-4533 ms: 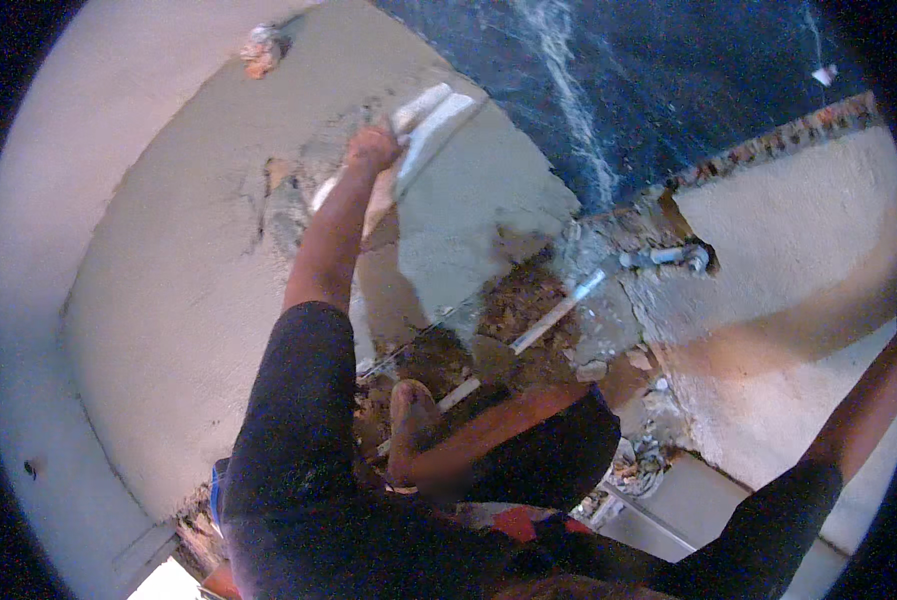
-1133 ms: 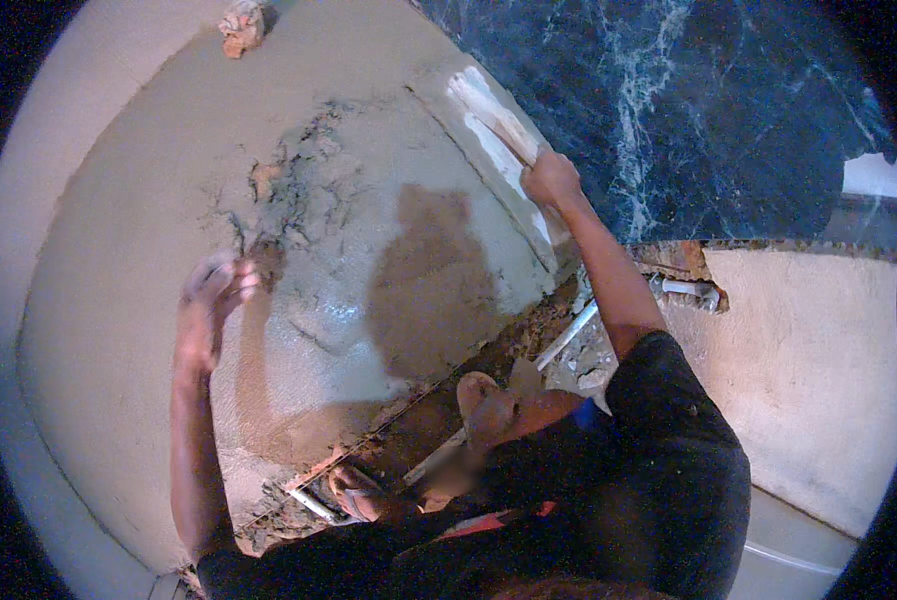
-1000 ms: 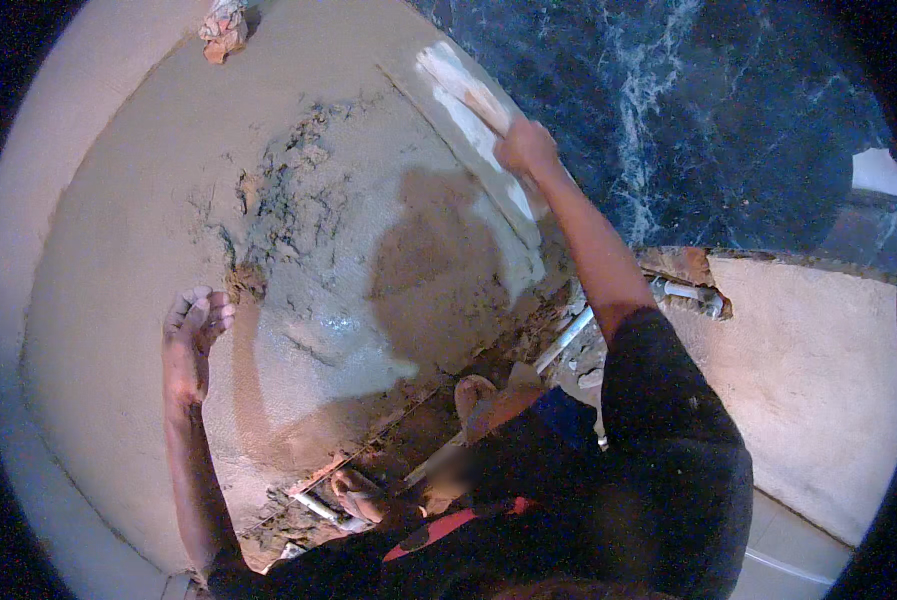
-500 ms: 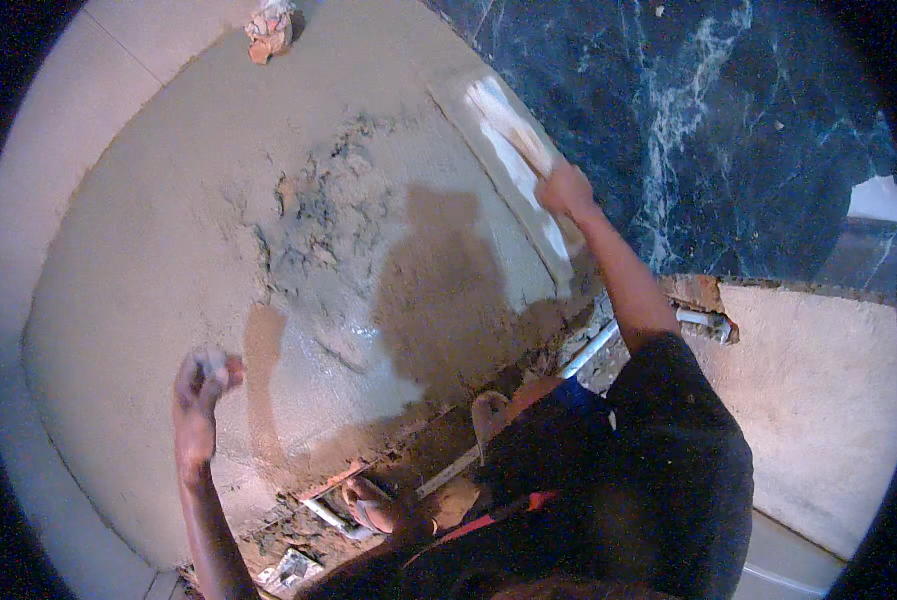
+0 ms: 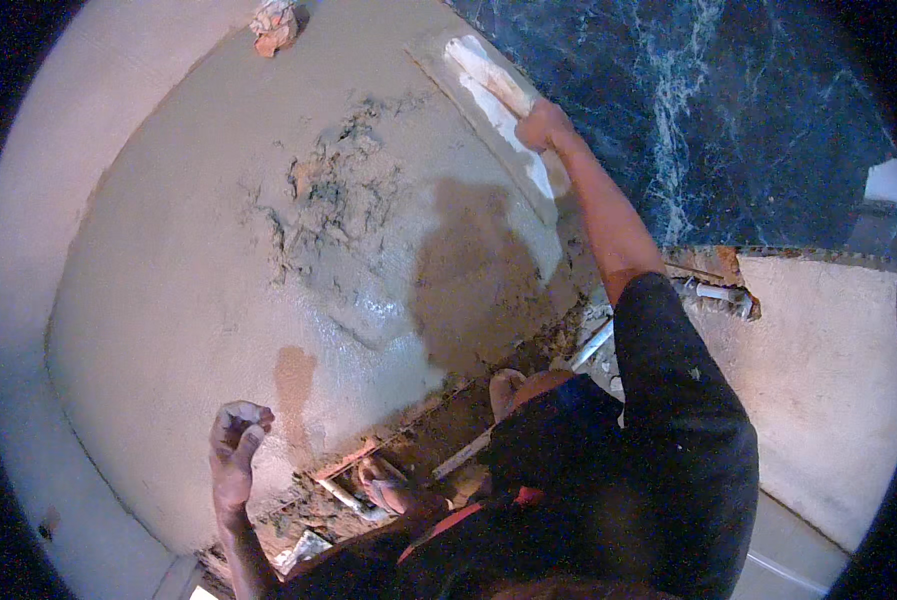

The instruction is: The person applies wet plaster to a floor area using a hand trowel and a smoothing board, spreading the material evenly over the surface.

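My right hand (image 5: 545,125) is closed round the handle of a long plastering float (image 5: 460,88), its plate streaked white. The float lies against wet grey mortar (image 5: 168,230), along the edge of a dark blue-green marble slab (image 5: 608,70). At the lower left my left hand (image 5: 236,445) hangs over the mortar with fingers loosely curled and thumb apart. Nothing shows in it. A rough, torn-up patch (image 5: 338,190) of mortar lies between the hands, beyond a wet, shiny streak.
A reddish-white lump (image 5: 273,28) sits at the far edge of the mortar. Near my feet (image 5: 383,485) runs a broken channel with a pale pipe (image 5: 348,500). Another white pipe (image 5: 723,295) shows at right, beside a pale panel (image 5: 818,380). My shadow falls across the mortar.
My right hand and the float have slid farther away along the marble's edge. My left hand has come down nearer to me. The view has shifted slightly.
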`<move>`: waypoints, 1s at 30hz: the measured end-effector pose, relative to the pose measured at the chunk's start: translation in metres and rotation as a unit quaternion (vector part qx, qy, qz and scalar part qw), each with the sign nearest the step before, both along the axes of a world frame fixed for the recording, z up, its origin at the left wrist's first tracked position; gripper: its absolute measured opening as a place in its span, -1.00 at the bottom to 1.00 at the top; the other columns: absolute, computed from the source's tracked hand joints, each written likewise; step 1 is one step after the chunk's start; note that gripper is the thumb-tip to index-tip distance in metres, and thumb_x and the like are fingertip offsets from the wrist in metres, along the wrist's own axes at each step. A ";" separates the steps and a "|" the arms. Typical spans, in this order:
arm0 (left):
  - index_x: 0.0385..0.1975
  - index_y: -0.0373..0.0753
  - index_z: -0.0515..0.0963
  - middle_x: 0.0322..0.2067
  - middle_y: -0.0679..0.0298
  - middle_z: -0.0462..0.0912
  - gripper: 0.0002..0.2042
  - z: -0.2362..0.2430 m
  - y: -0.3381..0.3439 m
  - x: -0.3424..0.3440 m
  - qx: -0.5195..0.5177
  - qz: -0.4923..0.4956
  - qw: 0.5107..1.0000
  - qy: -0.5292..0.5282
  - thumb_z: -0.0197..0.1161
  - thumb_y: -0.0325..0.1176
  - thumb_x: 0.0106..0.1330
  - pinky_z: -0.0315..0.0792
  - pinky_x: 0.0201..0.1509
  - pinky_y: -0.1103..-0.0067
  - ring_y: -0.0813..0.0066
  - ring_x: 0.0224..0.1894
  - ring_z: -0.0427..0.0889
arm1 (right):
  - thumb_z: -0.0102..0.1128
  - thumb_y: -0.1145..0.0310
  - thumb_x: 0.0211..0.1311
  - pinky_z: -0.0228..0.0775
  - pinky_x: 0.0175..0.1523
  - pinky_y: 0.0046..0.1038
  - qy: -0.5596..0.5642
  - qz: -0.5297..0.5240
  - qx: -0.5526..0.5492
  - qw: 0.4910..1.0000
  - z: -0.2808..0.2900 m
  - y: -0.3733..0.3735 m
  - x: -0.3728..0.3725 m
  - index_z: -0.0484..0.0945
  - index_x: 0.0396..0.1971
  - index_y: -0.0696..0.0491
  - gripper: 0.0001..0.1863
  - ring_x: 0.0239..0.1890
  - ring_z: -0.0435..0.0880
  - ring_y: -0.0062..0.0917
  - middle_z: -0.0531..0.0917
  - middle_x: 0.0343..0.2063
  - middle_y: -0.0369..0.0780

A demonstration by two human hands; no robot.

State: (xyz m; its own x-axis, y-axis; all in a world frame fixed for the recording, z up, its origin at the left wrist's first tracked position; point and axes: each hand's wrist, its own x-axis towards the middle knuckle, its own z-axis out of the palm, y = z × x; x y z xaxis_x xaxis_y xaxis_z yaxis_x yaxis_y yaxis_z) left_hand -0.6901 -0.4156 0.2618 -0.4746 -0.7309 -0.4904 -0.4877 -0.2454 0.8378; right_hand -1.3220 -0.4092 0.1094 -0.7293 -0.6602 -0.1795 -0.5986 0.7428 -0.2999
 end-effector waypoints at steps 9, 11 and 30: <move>-0.19 -0.24 0.45 -0.22 0.26 0.56 -0.81 0.004 0.009 0.006 0.019 0.034 0.996 0.077 0.20 -0.41 0.21 0.41 0.04 0.46 0.43 -0.10 0.54 | 0.12 0.30 -0.14 0.44 0.01 -0.20 -0.014 0.066 0.001 0.998 -0.018 0.049 0.089 0.54 -0.18 0.36 -0.49 -0.12 0.62 -0.01 0.62 -0.26 0.19; -0.19 -0.24 0.45 -0.23 0.27 0.56 -0.81 0.002 0.008 0.007 0.002 0.030 0.998 0.059 0.20 -0.42 0.22 0.40 0.05 0.47 0.44 -0.10 0.53 | 0.14 0.29 -0.14 0.47 -0.03 -0.20 0.014 0.054 -0.011 0.998 -0.018 0.036 0.094 0.55 -0.19 0.35 -0.49 -0.18 0.65 -0.04 0.64 -0.31 0.17; -0.19 -0.23 0.46 -0.23 0.24 0.57 -0.78 -0.009 -0.012 -0.002 0.010 0.093 0.994 0.048 0.18 -0.31 0.22 0.41 0.07 0.41 0.41 -0.11 0.54 | -0.12 -0.17 0.28 0.35 0.14 -0.13 -0.028 0.032 -0.001 0.999 -0.031 -0.028 0.050 0.39 0.06 0.28 -0.26 0.03 0.51 0.06 0.52 -0.03 0.18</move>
